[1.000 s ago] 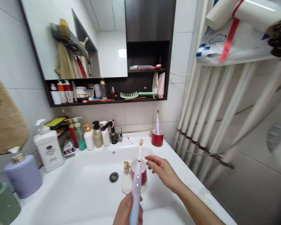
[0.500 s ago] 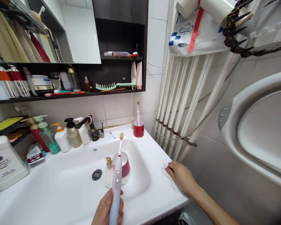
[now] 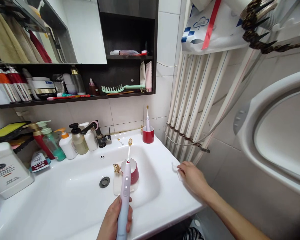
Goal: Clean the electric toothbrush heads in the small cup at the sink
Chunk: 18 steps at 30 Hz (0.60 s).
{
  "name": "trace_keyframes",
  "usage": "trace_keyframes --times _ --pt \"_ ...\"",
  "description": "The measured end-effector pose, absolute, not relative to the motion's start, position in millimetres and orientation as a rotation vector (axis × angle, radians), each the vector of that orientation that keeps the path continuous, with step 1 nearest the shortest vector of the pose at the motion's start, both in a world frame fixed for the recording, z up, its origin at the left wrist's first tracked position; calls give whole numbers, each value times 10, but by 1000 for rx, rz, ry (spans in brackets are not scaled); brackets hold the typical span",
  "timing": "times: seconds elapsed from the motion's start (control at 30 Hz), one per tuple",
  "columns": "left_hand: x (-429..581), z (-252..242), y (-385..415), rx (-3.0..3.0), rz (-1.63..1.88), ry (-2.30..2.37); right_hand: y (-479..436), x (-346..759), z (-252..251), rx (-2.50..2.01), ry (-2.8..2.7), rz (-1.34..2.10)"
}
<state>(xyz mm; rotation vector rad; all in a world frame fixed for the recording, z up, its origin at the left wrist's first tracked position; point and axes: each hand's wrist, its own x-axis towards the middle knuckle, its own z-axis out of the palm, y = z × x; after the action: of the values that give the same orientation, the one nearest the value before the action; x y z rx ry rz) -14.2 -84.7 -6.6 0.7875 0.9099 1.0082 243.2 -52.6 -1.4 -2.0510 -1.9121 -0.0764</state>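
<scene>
My left hand (image 3: 112, 221) is closed round the handle of a pale pink-and-blue electric toothbrush (image 3: 125, 191), held upright over the white sink (image 3: 72, 196), its brush head pointing up. Just behind the brush stands a red cup (image 3: 133, 171) with a gold knob, inside the basin. My right hand (image 3: 193, 178) rests on the sink's right rim, fingers pinched on a small white cloth or tissue (image 3: 176, 168) lying there.
A second red cup with a toothbrush (image 3: 148, 133) stands at the back right corner. Bottles and pump dispensers (image 3: 65, 143) line the back by the black tap (image 3: 97, 133). A dark shelf (image 3: 72, 95) hangs above. White radiator pipes (image 3: 202, 100) and a toilet lid (image 3: 277, 133) are at right.
My right hand left the space by the red cup, moved right to the sink's rim and settled on the white cloth, now slightly further back. My view turned right. The toothbrush stays upright.
</scene>
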Motion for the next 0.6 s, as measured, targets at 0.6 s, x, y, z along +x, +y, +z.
trace_keyframes --times 0.6 --pt "-147 -102 -822 771 992 875 95 2238 62 -1787 -2026 17"
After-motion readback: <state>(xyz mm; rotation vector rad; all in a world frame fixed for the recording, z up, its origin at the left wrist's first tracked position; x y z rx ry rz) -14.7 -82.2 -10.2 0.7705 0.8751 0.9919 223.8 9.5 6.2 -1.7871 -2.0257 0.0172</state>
